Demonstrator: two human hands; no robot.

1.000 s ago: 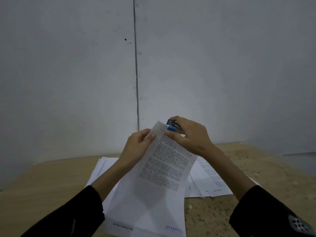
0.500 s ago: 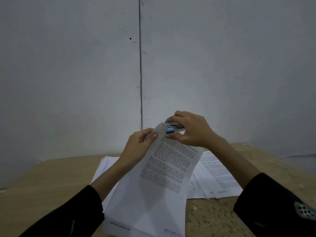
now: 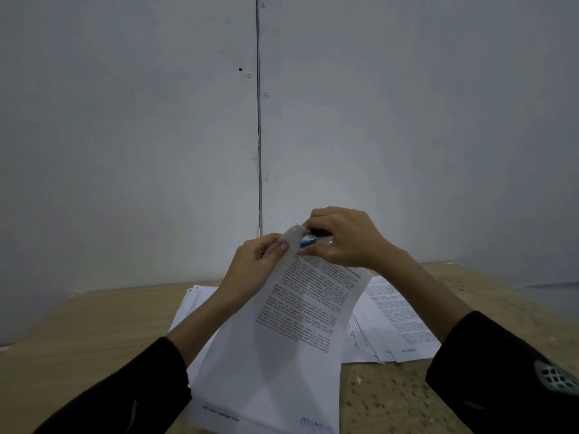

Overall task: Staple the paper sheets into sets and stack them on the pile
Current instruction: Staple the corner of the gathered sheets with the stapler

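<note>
hanging nearest the camera is the loose bottom edge of the set [image 3: 297, 324], raised off the table [image 3: 78, 339] and slanting up and away to its top corner, where both hands meet. the left hand [image 3: 253, 261] pinches that corner, thumb [image 3: 281, 246] on the printed face and fingers behind. the right hand [image 3: 344, 239] is curled round a small blue stapler [image 3: 308, 243] whose mouth sits over the same corner.

the step in hand looks to be the staple itself. to do it well, the edges should be flush at the corner before the squeeze. the pinch belongs close beside the stapler so no sheet slides, and the corner should go fully into the mouth. one firm, square press should then do it. the corner is blurred and curls a little, so i cannot tell whether the stapler has bitten; perhaps it is closing. the thumb lies just beside the mouth and needs to keep out of it.

beyond and below, a fanned pile [image 3: 394, 317] of printed pages lies on the table to the right. loose sheets [image 3: 194, 302] show to the left, partly hidden by the left forearm. which takes finished sets is not plain. the set's dangling lower half could snag on the paper beneath. behind stands a plain grey wall [image 3: 125, 120] with a vertical seam [image 3: 258, 120].
</note>
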